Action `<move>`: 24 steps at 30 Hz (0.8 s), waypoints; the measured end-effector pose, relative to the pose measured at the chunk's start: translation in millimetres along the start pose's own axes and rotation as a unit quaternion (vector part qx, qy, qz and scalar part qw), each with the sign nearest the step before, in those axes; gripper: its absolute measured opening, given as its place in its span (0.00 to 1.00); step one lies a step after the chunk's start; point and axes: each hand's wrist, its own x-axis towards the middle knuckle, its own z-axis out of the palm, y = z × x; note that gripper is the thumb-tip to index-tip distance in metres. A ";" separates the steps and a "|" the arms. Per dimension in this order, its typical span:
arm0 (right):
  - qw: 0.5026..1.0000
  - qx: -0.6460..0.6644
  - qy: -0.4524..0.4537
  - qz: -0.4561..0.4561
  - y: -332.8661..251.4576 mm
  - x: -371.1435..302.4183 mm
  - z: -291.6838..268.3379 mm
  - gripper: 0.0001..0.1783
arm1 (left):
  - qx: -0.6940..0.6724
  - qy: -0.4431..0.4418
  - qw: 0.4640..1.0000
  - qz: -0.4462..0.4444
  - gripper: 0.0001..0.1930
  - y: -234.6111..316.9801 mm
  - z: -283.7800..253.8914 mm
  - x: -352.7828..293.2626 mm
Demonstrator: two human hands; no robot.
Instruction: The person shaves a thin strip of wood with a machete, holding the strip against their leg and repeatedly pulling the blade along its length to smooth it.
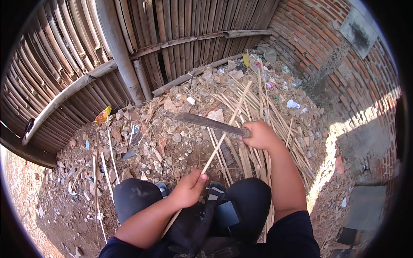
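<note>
My left hand [188,189] is closed around a long pale bamboo strip [211,157], which slants from beside my lap up and away to the right. In my right hand [260,135] is the handle of a machete [206,122]. Its dark, worn blade points left and crosses the strip, well beyond my left hand; whether the two touch I cannot tell. Under and beyond my right hand lies a loose pile of split bamboo strips [279,118]. A dark flat rectangular object [227,213] rests on my right thigh.
Rubble and litter cover the ground [86,210]. A bamboo fence [185,26] with a thick post [120,47] stands ahead and left; a brick wall [318,30] rises at the right. Several thin strips lie by my left knee [137,194]. A yellow wrapper [103,115] lies near the fence.
</note>
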 end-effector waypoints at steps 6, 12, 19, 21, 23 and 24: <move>0.999 0.038 0.023 0.027 0.6 -1.3 -6.0 0.15 | 0.054 -0.004 0.998 0.036 0.16 18.8 -9.6 -7.3; 0.983 0.115 0.054 0.134 36.9 7.7 -34.8 0.18 | 0.005 -0.033 0.998 0.045 0.13 26.4 -8.4 -14.6; 0.998 0.056 0.021 0.021 11.0 -2.0 -25.4 0.15 | 0.006 -0.067 0.998 0.016 0.12 28.5 -8.3 -21.1; 0.994 0.078 0.052 0.064 46.7 0.6 -29.8 0.15 | 0.001 -0.089 0.996 0.007 0.12 29.8 -3.0 -23.1; 0.970 0.100 0.180 0.131 60.5 -0.8 -41.1 0.15 | -0.003 -0.089 0.996 0.025 0.12 26.7 0.8 -23.0; 0.974 0.056 0.192 0.105 60.7 -2.2 -39.1 0.16 | -0.007 -0.090 0.996 0.024 0.12 24.0 1.1 -22.7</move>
